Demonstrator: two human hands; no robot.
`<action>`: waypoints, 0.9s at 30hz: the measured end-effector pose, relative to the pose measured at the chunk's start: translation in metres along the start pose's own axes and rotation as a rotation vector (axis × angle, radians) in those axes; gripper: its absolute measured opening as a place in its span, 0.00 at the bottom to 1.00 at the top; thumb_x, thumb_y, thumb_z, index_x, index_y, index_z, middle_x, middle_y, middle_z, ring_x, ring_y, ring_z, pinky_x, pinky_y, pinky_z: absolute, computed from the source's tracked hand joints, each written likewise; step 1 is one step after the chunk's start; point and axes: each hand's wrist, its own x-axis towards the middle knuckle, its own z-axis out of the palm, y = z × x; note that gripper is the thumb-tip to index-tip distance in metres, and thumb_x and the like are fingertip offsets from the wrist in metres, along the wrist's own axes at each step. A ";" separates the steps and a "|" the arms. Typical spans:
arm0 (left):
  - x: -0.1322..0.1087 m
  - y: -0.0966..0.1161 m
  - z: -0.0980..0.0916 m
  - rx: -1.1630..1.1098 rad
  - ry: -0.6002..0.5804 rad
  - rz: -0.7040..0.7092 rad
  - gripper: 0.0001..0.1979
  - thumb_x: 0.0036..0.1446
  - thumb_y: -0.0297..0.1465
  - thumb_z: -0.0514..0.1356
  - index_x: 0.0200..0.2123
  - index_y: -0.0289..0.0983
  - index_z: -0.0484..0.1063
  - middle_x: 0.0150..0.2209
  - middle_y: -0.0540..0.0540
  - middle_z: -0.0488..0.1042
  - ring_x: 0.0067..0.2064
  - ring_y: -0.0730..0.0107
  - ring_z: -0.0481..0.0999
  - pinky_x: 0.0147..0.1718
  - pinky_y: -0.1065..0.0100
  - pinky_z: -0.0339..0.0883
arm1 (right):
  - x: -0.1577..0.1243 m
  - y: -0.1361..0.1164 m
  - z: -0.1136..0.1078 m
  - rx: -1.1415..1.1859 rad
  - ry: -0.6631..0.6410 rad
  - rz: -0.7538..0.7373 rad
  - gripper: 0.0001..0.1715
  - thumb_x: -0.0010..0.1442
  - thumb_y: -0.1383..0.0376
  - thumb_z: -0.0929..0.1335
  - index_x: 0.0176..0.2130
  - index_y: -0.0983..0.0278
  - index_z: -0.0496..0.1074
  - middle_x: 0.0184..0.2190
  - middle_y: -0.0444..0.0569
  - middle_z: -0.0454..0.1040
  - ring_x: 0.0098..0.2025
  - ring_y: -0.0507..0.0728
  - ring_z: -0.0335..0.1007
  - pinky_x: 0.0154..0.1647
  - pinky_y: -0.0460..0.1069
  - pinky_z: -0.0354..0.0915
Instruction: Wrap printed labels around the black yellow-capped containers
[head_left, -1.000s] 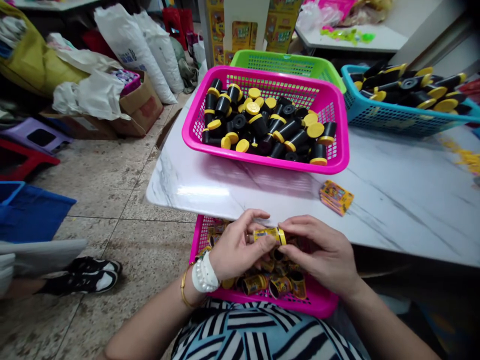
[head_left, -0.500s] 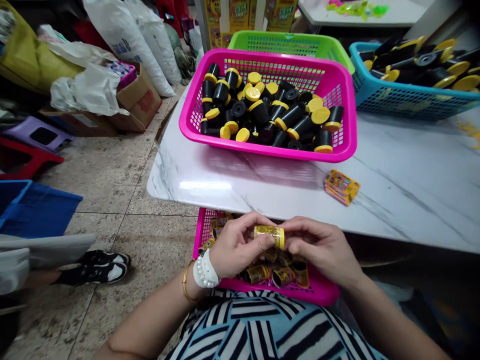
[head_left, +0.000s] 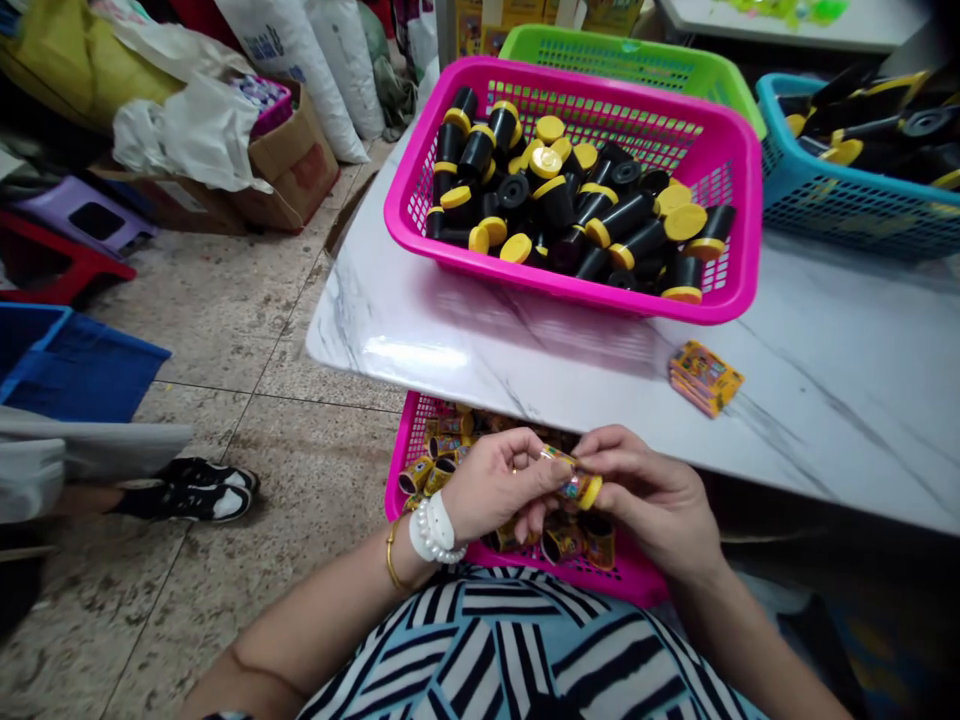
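Note:
Between my hands is a small canister (head_left: 577, 486) with a printed yellow wrapper and a yellow cap at its right end. My left hand (head_left: 499, 487) grips it from the left with thumb and fingers. The fingers of my right hand (head_left: 651, 495) are closed against its right side. Just below, a pink basket (head_left: 400, 462) on my lap holds several printed yellow sleeves (head_left: 562, 541). On the table, a larger pink basket (head_left: 555, 283) is full of black canisters with yellow caps (head_left: 553, 203).
A stack of printed cards (head_left: 705, 377) lies on the marbled table (head_left: 450, 350). Green (head_left: 637, 62) and blue (head_left: 855, 195) baskets stand behind. At left are a blue bin (head_left: 97, 365), cardboard boxes (head_left: 292, 160) and a person's foot in a shoe (head_left: 214, 490).
The view has shifted, so the table baskets appear farther right and higher. The canister between my hands has tilted, its capped end now lower, and my left fingers have shifted around it.

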 end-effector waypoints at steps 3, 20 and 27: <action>0.002 -0.002 0.002 -0.125 -0.055 -0.032 0.27 0.51 0.52 0.70 0.39 0.36 0.69 0.20 0.51 0.76 0.13 0.77 0.69 0.11 0.77 0.62 | -0.001 -0.002 0.002 -0.071 0.037 -0.103 0.06 0.56 0.64 0.78 0.37 0.54 0.85 0.33 0.47 0.75 0.35 0.54 0.75 0.35 0.49 0.75; 0.010 -0.017 0.001 -0.218 -0.002 -0.162 0.27 0.50 0.54 0.69 0.32 0.36 0.67 0.16 0.53 0.72 0.09 0.80 0.62 0.05 0.81 0.50 | -0.006 0.002 0.005 -0.408 -0.069 -0.370 0.22 0.59 0.78 0.72 0.48 0.56 0.81 0.38 0.47 0.71 0.35 0.51 0.74 0.33 0.45 0.73; 0.020 -0.020 0.000 -0.100 0.040 -0.180 0.27 0.52 0.53 0.68 0.37 0.35 0.67 0.18 0.52 0.74 0.10 0.80 0.62 0.06 0.82 0.49 | -0.002 -0.014 -0.009 -0.683 0.025 -0.511 0.13 0.63 0.67 0.72 0.48 0.56 0.80 0.32 0.45 0.75 0.28 0.50 0.74 0.26 0.44 0.72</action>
